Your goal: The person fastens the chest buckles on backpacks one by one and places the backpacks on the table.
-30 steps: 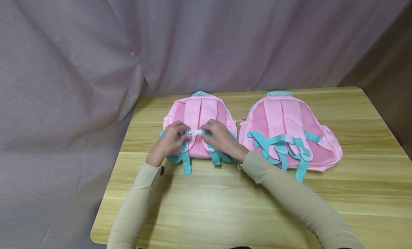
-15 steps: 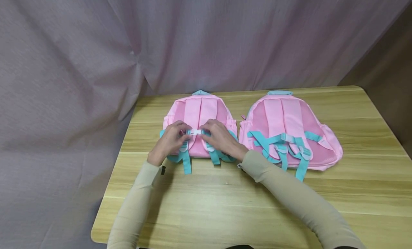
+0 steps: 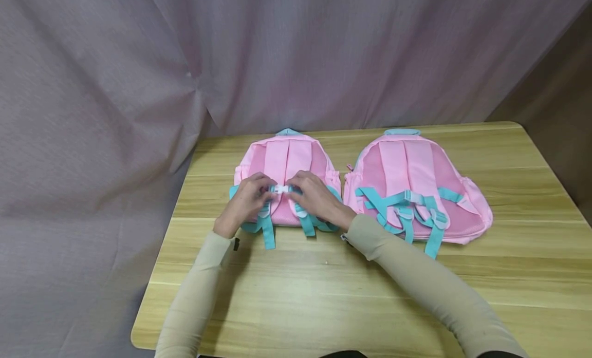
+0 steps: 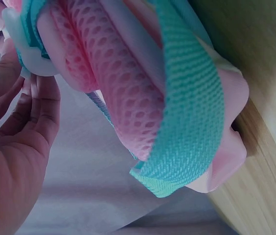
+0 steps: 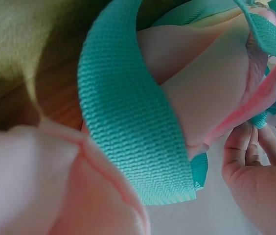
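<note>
A small pink backpack [image 3: 259, 157] with teal webbing lies on the table, its shoulder straps facing up. Across those straps sits a white side-release buckle [image 3: 281, 189]. My left hand [image 3: 250, 196] pinches its left end between thumb and fingers. From the other side, my right hand [image 3: 316, 196] pinches the right end; the fingertips partly cover both halves. A white plastic piece shows by the fingers of the left hand [image 4: 18, 152] in the left wrist view. Teal webbing [image 5: 123, 107] and pink fabric fill much of the right wrist view, beside the right hand [image 5: 260, 171].
A second pink backpack [image 3: 444, 173] lies close on the right, its teal chest strap [image 3: 395, 199] running across it. Both bags rest near the back edge of the wooden table [image 3: 296, 296]. A grey curtain [image 3: 296, 55] hangs behind.
The two buckle halves have come closer together, and less white plastic shows between my hands. My left hand has shifted slightly to the right. Both bags stay in place.
</note>
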### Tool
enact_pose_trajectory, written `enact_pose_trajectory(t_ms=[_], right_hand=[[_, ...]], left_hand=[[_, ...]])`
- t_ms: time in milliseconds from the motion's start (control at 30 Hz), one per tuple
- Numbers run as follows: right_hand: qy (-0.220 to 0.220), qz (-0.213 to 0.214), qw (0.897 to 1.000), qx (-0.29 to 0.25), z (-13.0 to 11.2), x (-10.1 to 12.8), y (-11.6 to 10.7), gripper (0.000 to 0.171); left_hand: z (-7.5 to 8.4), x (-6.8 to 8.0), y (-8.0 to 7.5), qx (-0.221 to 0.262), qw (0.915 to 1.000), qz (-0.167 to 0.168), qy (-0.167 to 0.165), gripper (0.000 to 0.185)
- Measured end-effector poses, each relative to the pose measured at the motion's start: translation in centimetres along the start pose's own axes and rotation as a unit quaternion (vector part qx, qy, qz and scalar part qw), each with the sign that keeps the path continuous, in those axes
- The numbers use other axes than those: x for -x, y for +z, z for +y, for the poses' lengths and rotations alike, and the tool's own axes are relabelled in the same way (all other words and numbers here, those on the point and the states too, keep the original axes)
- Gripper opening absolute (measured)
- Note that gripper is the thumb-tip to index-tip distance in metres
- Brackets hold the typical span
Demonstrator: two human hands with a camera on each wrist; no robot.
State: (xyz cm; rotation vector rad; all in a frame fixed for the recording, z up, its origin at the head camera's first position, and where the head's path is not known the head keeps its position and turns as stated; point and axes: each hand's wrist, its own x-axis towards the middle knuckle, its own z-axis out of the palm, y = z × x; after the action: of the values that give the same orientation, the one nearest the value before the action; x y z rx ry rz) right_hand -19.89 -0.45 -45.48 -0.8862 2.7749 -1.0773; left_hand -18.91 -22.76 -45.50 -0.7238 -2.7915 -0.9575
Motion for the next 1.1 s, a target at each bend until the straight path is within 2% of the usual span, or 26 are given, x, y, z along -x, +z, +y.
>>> enact_pose_trajectory(t_ms=[467, 800, 1100], right_hand=[[0.005, -0.009, 1.0, -0.009, 0.02, 0.0, 0.32, 0.03], [-0.004, -0.007, 1.0, -0.007, -0.08, -0.04, 0.38, 0.029], [0.006, -0.008, 1.0, -0.003, -0.11, -0.04, 0.55, 0.031]], left_hand=[[0.36, 0.07, 0.15, -0.008, 0.9998, 0.01, 0.017, 0.023], [0.5, 0.14, 0.21, -0.013, 0.9997, 0.015, 0.015, 0.025], [0.53, 0.05, 0.33, -0.017, 0.9998, 0.009, 0.006, 0.024]])
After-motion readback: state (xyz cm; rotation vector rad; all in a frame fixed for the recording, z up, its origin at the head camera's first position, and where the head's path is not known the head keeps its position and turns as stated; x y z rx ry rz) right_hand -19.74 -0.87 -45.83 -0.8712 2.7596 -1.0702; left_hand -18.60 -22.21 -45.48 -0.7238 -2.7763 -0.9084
